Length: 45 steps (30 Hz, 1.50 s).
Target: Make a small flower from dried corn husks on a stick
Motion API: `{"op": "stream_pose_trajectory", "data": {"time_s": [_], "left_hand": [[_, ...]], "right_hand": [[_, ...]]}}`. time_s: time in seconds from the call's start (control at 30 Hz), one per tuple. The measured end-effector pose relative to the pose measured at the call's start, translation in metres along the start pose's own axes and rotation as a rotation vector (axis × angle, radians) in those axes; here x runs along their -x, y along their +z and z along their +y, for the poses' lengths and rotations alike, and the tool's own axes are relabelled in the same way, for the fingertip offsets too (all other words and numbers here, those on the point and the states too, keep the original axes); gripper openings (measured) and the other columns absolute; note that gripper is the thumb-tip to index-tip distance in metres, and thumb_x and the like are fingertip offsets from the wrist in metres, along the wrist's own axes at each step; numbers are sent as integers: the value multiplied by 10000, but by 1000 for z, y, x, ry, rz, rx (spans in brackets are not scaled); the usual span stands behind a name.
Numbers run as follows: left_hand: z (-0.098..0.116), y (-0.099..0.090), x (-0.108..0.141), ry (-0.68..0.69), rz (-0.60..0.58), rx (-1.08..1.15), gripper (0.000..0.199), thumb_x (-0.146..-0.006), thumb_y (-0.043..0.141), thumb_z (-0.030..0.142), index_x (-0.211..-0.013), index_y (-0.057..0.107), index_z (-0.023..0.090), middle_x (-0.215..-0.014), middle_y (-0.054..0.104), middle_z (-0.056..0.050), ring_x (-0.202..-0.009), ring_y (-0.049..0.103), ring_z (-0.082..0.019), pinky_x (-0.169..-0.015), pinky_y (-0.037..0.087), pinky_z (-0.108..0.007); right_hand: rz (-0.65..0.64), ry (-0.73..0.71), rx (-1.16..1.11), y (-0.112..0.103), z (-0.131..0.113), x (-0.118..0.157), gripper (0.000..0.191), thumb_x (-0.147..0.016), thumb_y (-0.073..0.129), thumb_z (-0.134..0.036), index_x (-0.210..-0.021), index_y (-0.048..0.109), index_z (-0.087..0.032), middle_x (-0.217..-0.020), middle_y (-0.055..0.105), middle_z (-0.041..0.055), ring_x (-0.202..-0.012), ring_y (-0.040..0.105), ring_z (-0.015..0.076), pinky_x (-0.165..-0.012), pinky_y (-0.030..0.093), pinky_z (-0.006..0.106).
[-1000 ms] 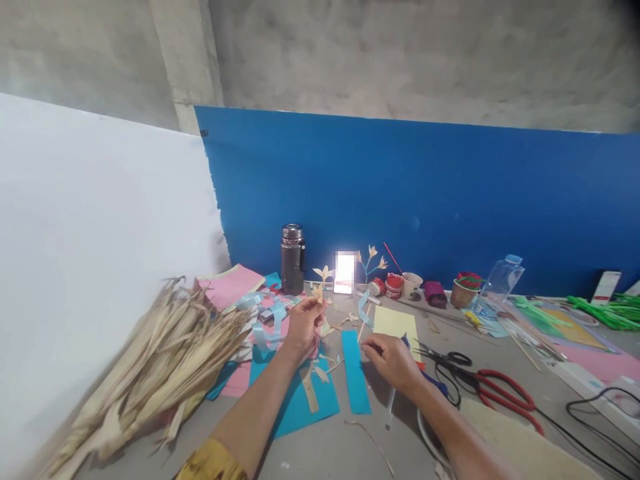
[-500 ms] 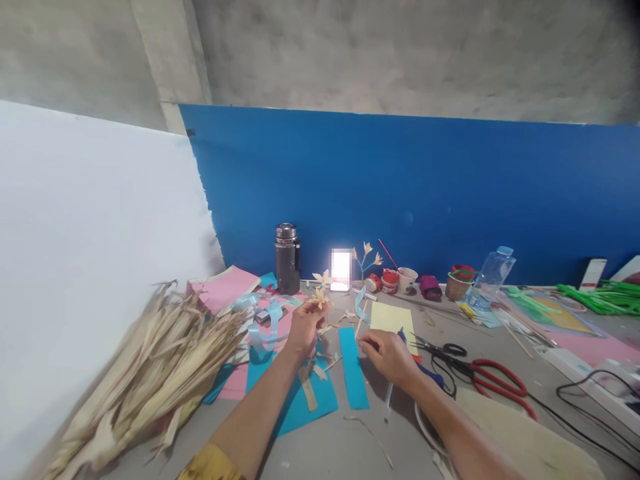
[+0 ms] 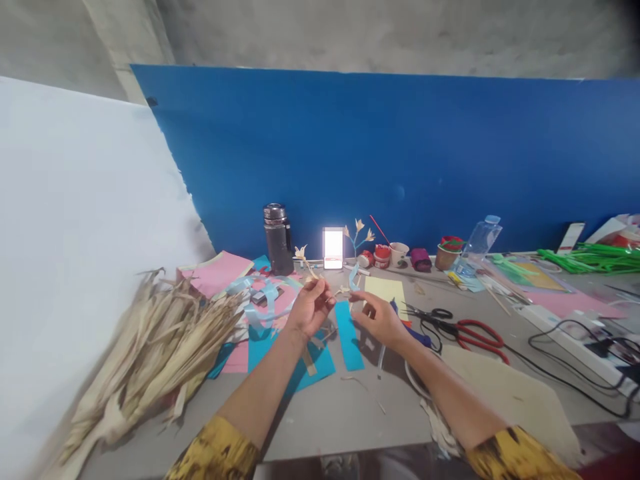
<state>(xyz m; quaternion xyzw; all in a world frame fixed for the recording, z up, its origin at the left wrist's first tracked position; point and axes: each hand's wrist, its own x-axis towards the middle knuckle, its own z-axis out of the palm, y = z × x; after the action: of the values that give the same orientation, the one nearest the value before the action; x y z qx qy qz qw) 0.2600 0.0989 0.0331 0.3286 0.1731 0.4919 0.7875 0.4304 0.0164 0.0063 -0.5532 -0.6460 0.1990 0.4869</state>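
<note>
The pale flower (image 3: 301,253) is up in front of the left hand (image 3: 313,308), its head clear of the fingers and its thin stem running down to the thumb and fingertips; the left hand appears to pinch that stem low, probably because the petals look flimsy and would crumple under a fuller grip; the right hand (image 3: 380,321) sits just across from it, fingers loosely bent and forefinger reaching forward, but whether anything is between its fingertips I cannot tell, as the curl of light blue ribbon (image 3: 353,277) lies right at them and the detail is too small.

Beneath and between the hands, a blue paper strip (image 3: 349,337) and a larger blue sheet (image 3: 313,377) lie flat, husk scraps on the sheet, which may serve to catch them; the red-handled scissors (image 3: 483,333) lie to the right with their handles near the right forearm, a handy place for that hand; the bundle of dry husks (image 3: 150,353) is heaped at the left, likely to leave the middle free for working.

Farther back, a lit phone (image 3: 333,248) stands upright facing the person, presumably so the screen can be seen without a hand; beside it rises a blue-stemmed sprig (image 3: 357,237) with similar pale blooms, perhaps set upright to protect them; the dark flask (image 3: 278,240) stands near the blue partition (image 3: 350,147), away from the hands.
</note>
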Motion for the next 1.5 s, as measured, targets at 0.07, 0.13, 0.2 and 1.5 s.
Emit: {"op": "stream_pose_trajectory", "data": {"time_s": [0.07,0.13,0.2,1.5], "left_hand": [[-7,8,7,-59,-74,4,303,-654,858,281,-769,603,166,-774,592,9,-626,512,-81,-563,430,-231],[-14,14,14,-143,-166,-32,279,-695,832,314,-772,606,169,-759,588,-6,-625,517,-100,-571,445,-257],[-19,15,17,-224,-258,-70,275,-724,806,364,-773,619,168,-708,569,-13,-595,513,-116,-566,459,-288],[-22,20,19,50,39,-308,296,-510,893,278,-633,659,144,-615,614,9,-585,527,-97,-603,429,-239]], "right_hand": [[-49,52,-180,-1,-6,0,543,-778,565,-208,-1320,549,-207,-1157,680,82,-618,571,104,-582,488,250],[-138,94,-335,-3,-12,0,619,-753,552,-179,-1370,505,-211,-1066,702,63,-632,608,114,-554,495,241],[-226,136,-434,-5,-16,0,645,-757,575,-200,-1394,481,-209,-968,710,43,-663,643,138,-502,479,223],[-69,108,-237,5,-3,-3,83,-764,642,-229,-711,652,-166,-646,595,-23,-606,503,112,-587,395,228]]}}
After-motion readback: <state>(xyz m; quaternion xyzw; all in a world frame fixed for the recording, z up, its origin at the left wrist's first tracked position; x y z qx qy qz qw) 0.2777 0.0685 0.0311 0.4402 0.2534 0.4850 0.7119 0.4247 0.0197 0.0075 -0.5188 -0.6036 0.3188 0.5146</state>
